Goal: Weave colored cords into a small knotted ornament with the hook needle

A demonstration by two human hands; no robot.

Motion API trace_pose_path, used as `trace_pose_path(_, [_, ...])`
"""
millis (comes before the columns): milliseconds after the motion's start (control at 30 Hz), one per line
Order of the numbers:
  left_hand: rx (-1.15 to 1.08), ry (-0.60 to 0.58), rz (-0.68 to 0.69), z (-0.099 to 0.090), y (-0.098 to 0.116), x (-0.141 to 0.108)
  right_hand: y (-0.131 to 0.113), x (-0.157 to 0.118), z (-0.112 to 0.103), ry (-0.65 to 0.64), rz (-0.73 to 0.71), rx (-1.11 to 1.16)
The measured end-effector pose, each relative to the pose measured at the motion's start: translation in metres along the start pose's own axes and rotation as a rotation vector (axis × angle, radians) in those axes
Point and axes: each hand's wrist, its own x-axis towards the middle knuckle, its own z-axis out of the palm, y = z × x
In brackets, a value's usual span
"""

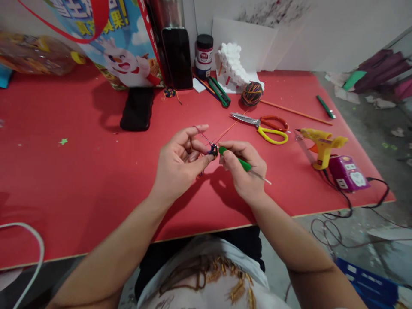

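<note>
Between the thumb and fingers of my left hand [182, 161] is a small dark piece of crochet [213, 150]. A strand of yarn [227, 130] runs over my raised left index finger and off toward a multicoloured yarn ball [252, 94] at the back. My right hand [246, 167] is closed round the green handle of a crochet hook [244, 165]. The hook's tip meets the crochet piece, though the exact stitch is too small to make out. A metal shaft sticks out behind the handle, past my right palm.
Scissors [257, 122] lie beyond my right hand. A yellow glue gun [325, 143] and a purple box [349, 173] with cords stand at the right edge. Behind are a green cutter [219, 92], a paint jar [204, 56], a phone [137, 109] and a gift bag [125, 56].
</note>
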Motion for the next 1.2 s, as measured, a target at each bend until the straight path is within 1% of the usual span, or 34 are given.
trace_pose_path(67, [-0.027, 0.009, -0.031, 0.003, -0.001, -0.002, -0.001, -0.002, 0.001, 0.016, -0.131, -0.192])
trace_pose_path(133, [-0.098, -0.007, -0.091, 0.005, -0.002, -0.004, 0.0, -0.004, 0.002, 0.034, -0.26, -0.326])
trace_pose_path(200, [-0.182, -0.032, -0.159, 0.005, -0.001, -0.005, 0.001, -0.006, 0.004, 0.059, -0.33, -0.363])
trace_pose_path(233, [-0.22, -0.043, -0.186, 0.004, -0.001, -0.005, 0.001, -0.006, 0.005, 0.072, -0.333, -0.35])
trace_pose_path(300, [-0.266, -0.064, -0.233, 0.002, 0.002, -0.004, 0.001, -0.006, 0.005, 0.087, -0.274, -0.253])
trace_pose_path(333, [-0.279, -0.071, -0.253, 0.0, 0.005, -0.003, 0.001, -0.005, 0.005, 0.079, -0.214, -0.16])
trace_pose_path(500, [-0.288, -0.124, -0.316, -0.006, 0.014, 0.001, -0.002, 0.007, 0.003, -0.059, 0.232, 0.483])
trace_pose_path(567, [-0.276, -0.17, -0.324, -0.009, 0.016, 0.002, -0.003, 0.012, 0.0, -0.101, 0.363, 0.633])
trace_pose_path(633, [-0.249, -0.231, -0.314, -0.011, 0.017, 0.001, -0.004, 0.016, -0.003, -0.152, 0.443, 0.728])
trace_pose_path(733, [-0.172, -0.327, -0.299, -0.013, 0.018, -0.001, -0.006, 0.021, -0.011, -0.23, 0.487, 0.776])
trace_pose_path(833, [-0.104, -0.378, -0.305, -0.014, 0.02, -0.002, -0.009, 0.024, -0.019, -0.264, 0.514, 0.725])
trace_pose_path(933, [-0.063, -0.411, -0.306, -0.014, 0.023, -0.003, -0.011, 0.025, -0.026, -0.26, 0.526, 0.657])
trace_pose_path(1200, [0.002, -0.447, -0.272, -0.018, 0.025, -0.003, -0.014, 0.027, -0.036, -0.217, 0.469, 0.568])
